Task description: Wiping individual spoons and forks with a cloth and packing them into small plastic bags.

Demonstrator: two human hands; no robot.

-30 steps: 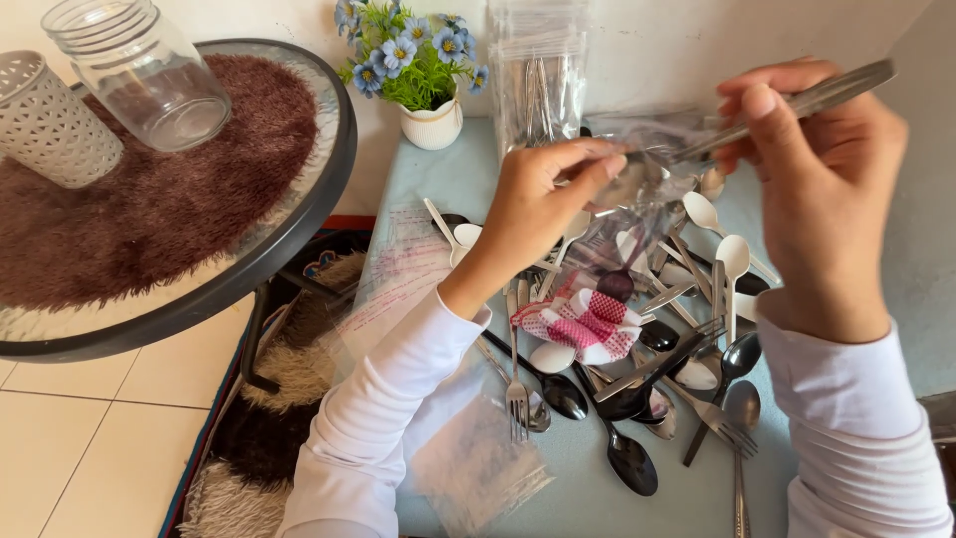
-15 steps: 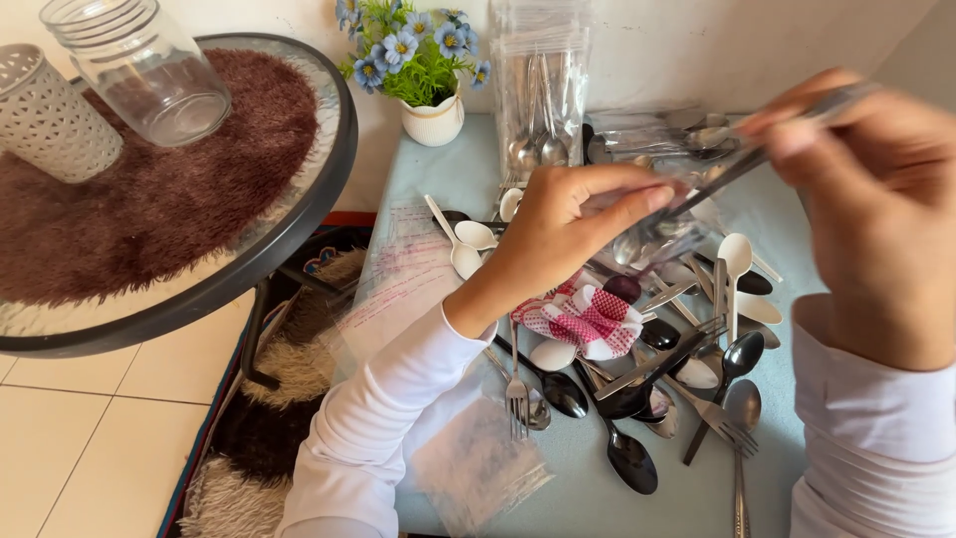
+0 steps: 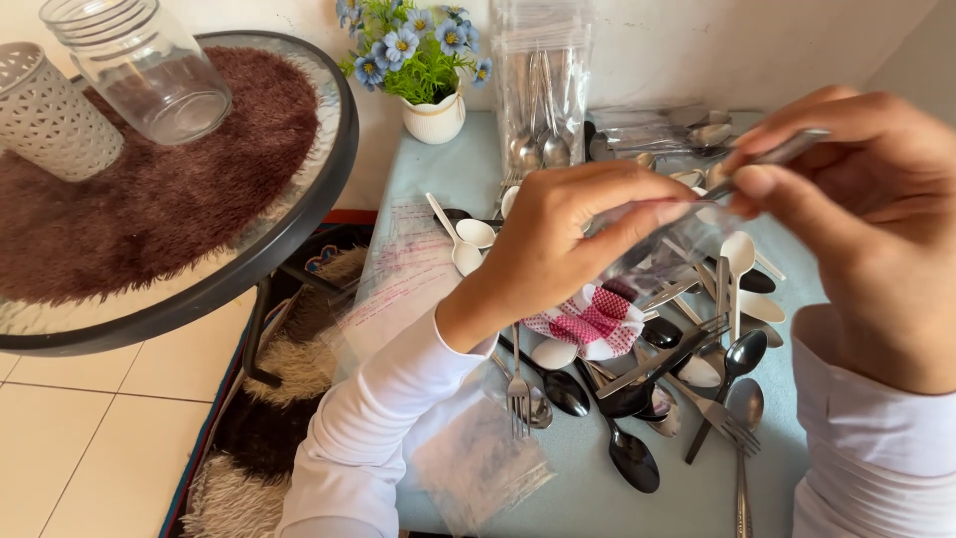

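Head view — left hand (image 3: 558, 249) curled, fingertips pressed together on the mouth of a small clear plastic bag (image 3: 662, 254), holding it up above the heap of spoons and forks (image 3: 687, 369) on the pale blue desk (image 3: 458, 169). Right hand (image 3: 856, 229) pinching the handle of a metal utensil (image 3: 787, 151) between thumb and fingers, shaft slanting down toward the bag.

Compared with a second ago: both hands nearer the camera and closer together, utensil tilted more steeply, its lower end now at or just inside the bag opening — cannot tell which through the crinkled plastic. Reads as the bagging of this one piece well under way, not finished.

Below the left wrist, a red-and-white checked cloth (image 3: 588, 324); nearer the desk's front edge, flat empty bags (image 3: 478, 463). Behind, a tall clear container of cutlery (image 3: 543, 90) beside a small flower pot (image 3: 433, 115).
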